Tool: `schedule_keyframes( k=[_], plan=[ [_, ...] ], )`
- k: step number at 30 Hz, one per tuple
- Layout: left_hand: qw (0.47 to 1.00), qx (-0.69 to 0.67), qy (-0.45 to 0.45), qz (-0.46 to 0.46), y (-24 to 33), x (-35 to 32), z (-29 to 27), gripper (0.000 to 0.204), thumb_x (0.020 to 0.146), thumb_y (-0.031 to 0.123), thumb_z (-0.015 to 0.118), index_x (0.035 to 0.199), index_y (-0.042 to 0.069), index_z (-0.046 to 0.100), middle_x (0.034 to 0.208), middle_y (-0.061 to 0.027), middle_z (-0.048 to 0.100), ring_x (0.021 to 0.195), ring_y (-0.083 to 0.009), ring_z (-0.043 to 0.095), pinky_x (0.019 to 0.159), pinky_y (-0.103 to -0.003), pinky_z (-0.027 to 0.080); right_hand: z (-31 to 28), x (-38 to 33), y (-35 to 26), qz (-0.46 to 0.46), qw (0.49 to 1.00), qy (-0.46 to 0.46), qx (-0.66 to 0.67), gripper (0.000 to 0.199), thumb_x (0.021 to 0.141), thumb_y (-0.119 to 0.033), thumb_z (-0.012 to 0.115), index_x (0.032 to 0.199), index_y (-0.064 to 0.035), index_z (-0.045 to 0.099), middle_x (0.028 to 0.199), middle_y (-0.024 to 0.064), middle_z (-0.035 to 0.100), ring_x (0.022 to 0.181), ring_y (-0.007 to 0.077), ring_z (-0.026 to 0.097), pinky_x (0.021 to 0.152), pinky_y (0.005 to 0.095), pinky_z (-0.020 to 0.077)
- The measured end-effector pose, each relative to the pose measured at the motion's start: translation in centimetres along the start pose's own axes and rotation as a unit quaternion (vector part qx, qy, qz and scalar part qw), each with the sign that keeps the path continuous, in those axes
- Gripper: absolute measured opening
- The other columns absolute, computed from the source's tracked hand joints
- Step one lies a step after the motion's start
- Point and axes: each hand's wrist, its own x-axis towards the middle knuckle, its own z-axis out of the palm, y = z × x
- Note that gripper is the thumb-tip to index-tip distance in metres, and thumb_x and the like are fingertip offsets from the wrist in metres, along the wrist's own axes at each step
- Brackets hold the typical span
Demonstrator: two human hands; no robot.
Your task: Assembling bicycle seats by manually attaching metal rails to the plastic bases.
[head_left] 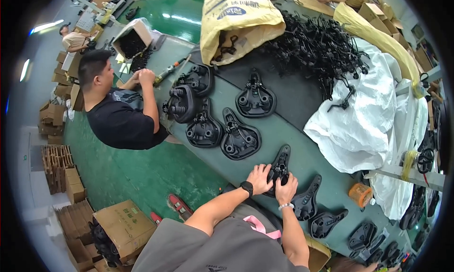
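Bare hands at a green worktable point(288, 132), seen from the wearer's head. The fingers of the left hand point(259, 179) and the right hand point(286, 190) grasp the two sides of one black saddle point(283, 161), which lies on the table before the wearer, narrow end pointing away. The hands cover most of its broad end; the fingertips beneath, and the firmness of the grip, cannot be made out. One dark watch point(247, 189) circles the left wrist, one pale bracelet point(286, 206) the right. Outward to the left stand five further saddles point(241, 137), two of them partly overlapping; just to the right lie two more point(307, 199), with a third point(362, 235) beyond. Past that one, dark pieces crowd toward the lens rim, too small to count. Also present: one orange jar point(361, 195); one white sack point(359, 116), partly under a tangle of black parts point(312, 50), uncountable; one open yellow sack point(241, 17), its depths hidden. At left, one co-worker point(125, 116) holds both hands together, contents concealed.
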Motion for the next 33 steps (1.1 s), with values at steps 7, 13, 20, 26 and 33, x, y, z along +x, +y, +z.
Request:
schedule_keyframes(
  k=[7,13,20,26,33],
  plan=[
    [0.984,-0.07,-0.148,-0.065,-3.3,2.3,-0.2,0.102,0.063,0.059,0.075,0.14,0.0,0.042,0.129,-0.0278,0.052,0.118,-0.0443,0.051,0.1,-0.049,0.045,-0.2,-0.4,0.4,0.039,0.996,-0.033,0.076,0.064,0.083,-0.036,0.069,0.131,0.0024,0.052,0.129,0.0222,0.052,0.121,0.0389,0.048,0.105,0.0451,0.0374],
    [0.981,-0.139,-0.121,-0.059,-1.5,-0.1,-5.0,0.093,0.065,0.05,0.071,0.137,-0.003,0.044,0.128,-0.0266,0.054,0.117,-0.0418,0.055,0.103,-0.045,0.044,-4.1,-1.7,-0.7,0.07,0.949,-0.061,0.302,0.048,0.096,-0.023,0.057,0.135,0.0036,0.048,0.132,0.0188,0.054,0.122,0.0305,0.052,0.106,0.0389,0.0379],
    [0.941,-0.306,0.119,-0.084,-6.2,7.0,-20.5,0.086,0.074,0.037,0.078,0.139,-0.005,0.042,0.135,-0.0224,0.053,0.12,-0.0326,0.056,0.104,-0.039,0.043,-5.8,-2.1,3.2,0.158,0.947,0.156,0.233,0.037,0.097,-0.019,0.061,0.124,0.0056,0.054,0.111,0.0117,0.062,0.1,0.0194,0.06,0.091,0.0312,0.0473],
    [0.709,-0.602,0.161,-0.329,-8.0,19.7,-26.1,0.073,0.08,0.057,0.066,0.134,0.011,0.05,0.138,-0.0146,0.05,0.124,-0.0331,0.05,0.101,-0.061,0.037,-4.4,-3.3,7.5,0.222,0.945,0.186,0.151,0.04,0.089,-0.016,0.067,0.12,0.0081,0.057,0.113,0.0199,0.064,0.107,0.0278,0.062,0.095,0.037,0.0483],
    [0.594,-0.692,0.07,-0.404,-12.8,27.6,-26.6,0.071,0.076,0.069,0.059,0.131,0.023,0.056,0.138,-0.0075,0.054,0.129,-0.0295,0.045,0.109,-0.053,0.029,-3.7,-4.5,4.0,0.221,0.958,0.183,0.018,0.039,0.082,-0.02,0.066,0.114,0.0021,0.061,0.111,0.0194,0.062,0.108,0.0365,0.056,0.096,0.0434,0.0441]
  ],
)
